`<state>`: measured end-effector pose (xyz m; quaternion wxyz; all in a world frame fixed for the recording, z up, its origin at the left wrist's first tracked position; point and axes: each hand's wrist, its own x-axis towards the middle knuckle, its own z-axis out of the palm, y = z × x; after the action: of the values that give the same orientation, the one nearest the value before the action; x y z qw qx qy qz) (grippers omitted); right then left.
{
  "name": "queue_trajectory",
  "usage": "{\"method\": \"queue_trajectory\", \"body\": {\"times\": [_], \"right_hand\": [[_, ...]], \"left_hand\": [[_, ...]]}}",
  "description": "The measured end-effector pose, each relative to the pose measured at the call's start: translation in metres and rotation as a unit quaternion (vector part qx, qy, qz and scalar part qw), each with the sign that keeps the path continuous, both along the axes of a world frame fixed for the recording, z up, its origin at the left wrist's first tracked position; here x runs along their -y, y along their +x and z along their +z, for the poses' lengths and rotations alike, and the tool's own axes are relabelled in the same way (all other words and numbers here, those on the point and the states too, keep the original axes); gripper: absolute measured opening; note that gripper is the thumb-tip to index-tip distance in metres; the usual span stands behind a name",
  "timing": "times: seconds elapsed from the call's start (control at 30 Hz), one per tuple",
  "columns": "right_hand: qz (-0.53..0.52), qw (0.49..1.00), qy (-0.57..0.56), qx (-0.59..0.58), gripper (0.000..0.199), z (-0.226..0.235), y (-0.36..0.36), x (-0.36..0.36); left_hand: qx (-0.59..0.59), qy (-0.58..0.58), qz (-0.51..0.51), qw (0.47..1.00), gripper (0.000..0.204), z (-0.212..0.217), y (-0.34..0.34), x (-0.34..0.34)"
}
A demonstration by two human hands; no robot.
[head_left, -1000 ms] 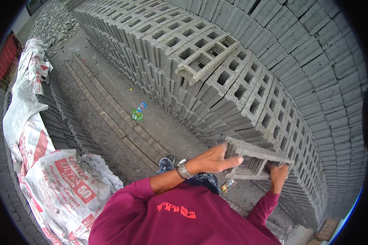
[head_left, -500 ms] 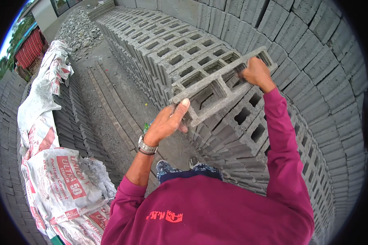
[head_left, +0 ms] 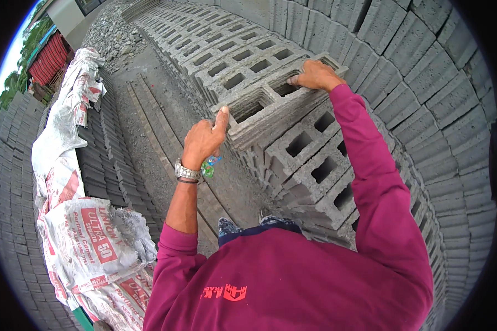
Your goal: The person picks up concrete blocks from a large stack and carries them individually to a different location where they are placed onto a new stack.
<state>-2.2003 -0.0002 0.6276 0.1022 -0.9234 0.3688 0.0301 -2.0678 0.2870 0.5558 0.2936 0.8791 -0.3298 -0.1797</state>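
A grey hollow concrete block [head_left: 281,112] lies on top of a long row of stacked blocks [head_left: 248,55], its openings facing up. At its left end is my left hand [head_left: 203,140], the thumb on the top edge and the other fingers mostly hidden along the end face. My right hand [head_left: 317,75] is closed over the block near its right end, fingertips hooked into an opening. Both hands grip this one block. Nearer to me, a lower step of stacked blocks [head_left: 309,165] shows its openings.
A tall wall of stacked blocks [head_left: 414,60] rises on the right. Empty cement bags [head_left: 88,243] drape over another block stack on the left. Between the stacks runs a gravel path with long strips [head_left: 160,138] on it. A gravel pile [head_left: 113,36] lies far off.
Both hands have carried the block away from me and slightly left, lowering it from a tilted hold onto the row. My hands remain on it.
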Motion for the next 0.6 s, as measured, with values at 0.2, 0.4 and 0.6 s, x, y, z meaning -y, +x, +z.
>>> {"method": "queue_trajectory", "body": {"times": [0.2,0.4,0.6], "right_hand": [[0.018,0.999,-0.013,0.025,0.072,-0.009,-0.01,0.009],[-0.05,0.952,-0.045,0.299,0.062,0.004,-0.073,0.034],[-0.15,0.91,0.066,0.38,0.07,0.014,-0.15,0.036]], "left_hand": [[-0.113,-0.107,-0.006,0.988,0.089,-0.02,-0.001,-0.013],[-0.32,-0.165,0.12,0.925,0.07,-0.112,0.002,-0.113],[-0.414,-0.103,0.214,0.879,0.064,-0.19,0.005,-0.231]]}}
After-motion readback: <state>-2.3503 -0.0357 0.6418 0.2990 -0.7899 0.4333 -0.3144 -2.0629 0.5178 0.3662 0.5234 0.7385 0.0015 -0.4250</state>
